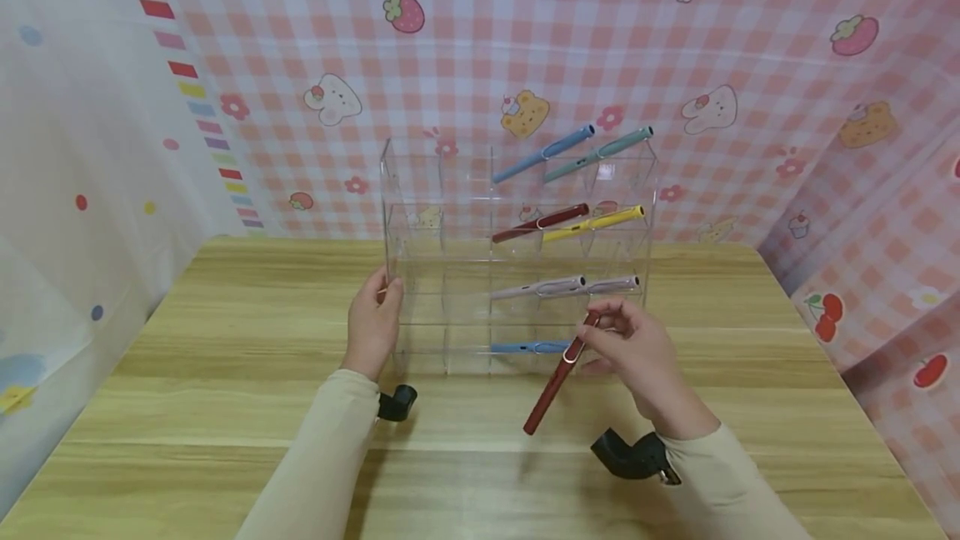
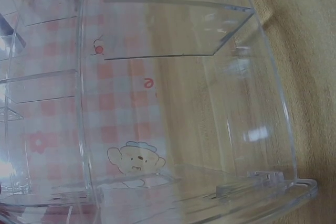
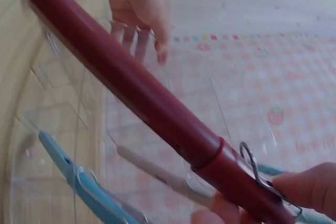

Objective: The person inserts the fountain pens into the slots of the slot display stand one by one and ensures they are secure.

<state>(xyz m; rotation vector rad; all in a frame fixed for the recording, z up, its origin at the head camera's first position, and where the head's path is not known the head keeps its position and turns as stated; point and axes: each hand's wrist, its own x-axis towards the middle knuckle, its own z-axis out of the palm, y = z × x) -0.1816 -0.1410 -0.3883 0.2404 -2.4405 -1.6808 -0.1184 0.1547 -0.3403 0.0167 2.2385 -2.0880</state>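
A clear acrylic rack [image 1: 386,215] stands upright on the table, its left edge gripped by my left hand [image 1: 371,327]. My right hand [image 1: 637,352] pinches a dark red clip pen [image 1: 550,397] by its capped end, in front of the rack's lower right. The barrel slants down to the left, and the right wrist view shows the thumb at the wire clip. Pens lie in the rack's right half: blue [image 1: 543,154] and green [image 1: 600,154] on top, then dark red [image 1: 540,223] and yellow [image 1: 596,223], two pale ones [image 1: 536,287], and a blue one [image 1: 528,347] at the bottom.
The wood-grain table [image 1: 247,340] reaches back to a pink checked cloth [image 1: 465,65] behind the rack. A white dotted cloth [image 1: 75,123] hangs at the left. Black mounts [image 1: 633,454] sit at both wrists.
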